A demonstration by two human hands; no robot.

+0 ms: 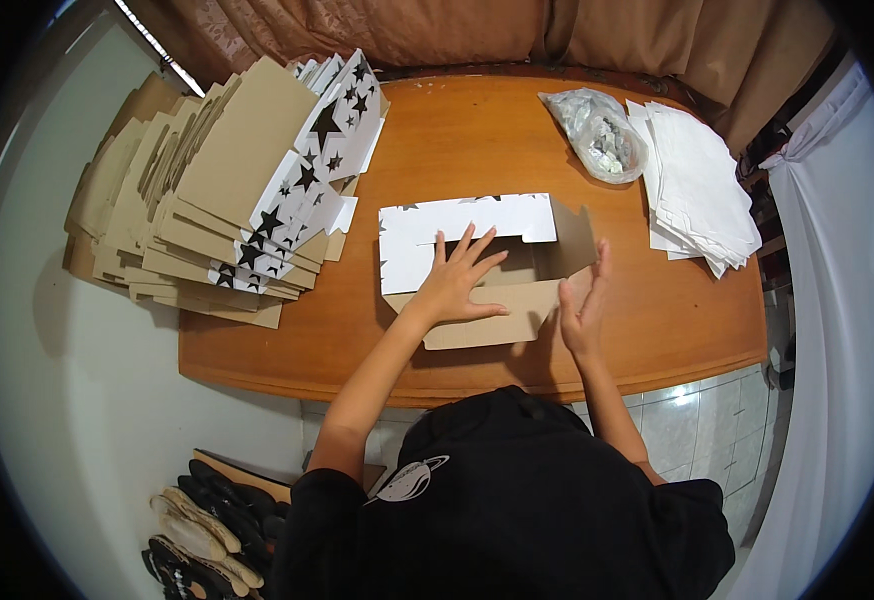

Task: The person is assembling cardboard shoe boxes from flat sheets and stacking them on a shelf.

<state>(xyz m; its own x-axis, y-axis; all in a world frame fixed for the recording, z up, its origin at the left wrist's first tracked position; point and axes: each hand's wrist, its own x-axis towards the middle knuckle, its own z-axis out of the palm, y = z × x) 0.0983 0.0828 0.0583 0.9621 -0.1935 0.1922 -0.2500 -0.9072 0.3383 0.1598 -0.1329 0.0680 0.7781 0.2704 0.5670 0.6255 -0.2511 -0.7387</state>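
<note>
A cardboard box [469, 217], white with black stars outside and plain brown inside, stands partly folded in front of me on the wooden table. Its top gapes, and a brown flap [487, 333] sticks out toward me. My left hand [457, 285] lies with fingers spread over the left part of the box, across the white flap and the opening. At the box's right end, my right hand [585, 305] has its fingers stretched up along the brown side panel [574, 240], thumb apart. What the undersides of my fingers touch is partly hidden.
Flat star-printed cardboard blanks [237, 160] are piled high at the table's left. A clear plastic bag [597, 135] with small pieces in it and a stack of white paper sheets [697, 185] lie at the back right. Footwear [212, 530] sits low on the left.
</note>
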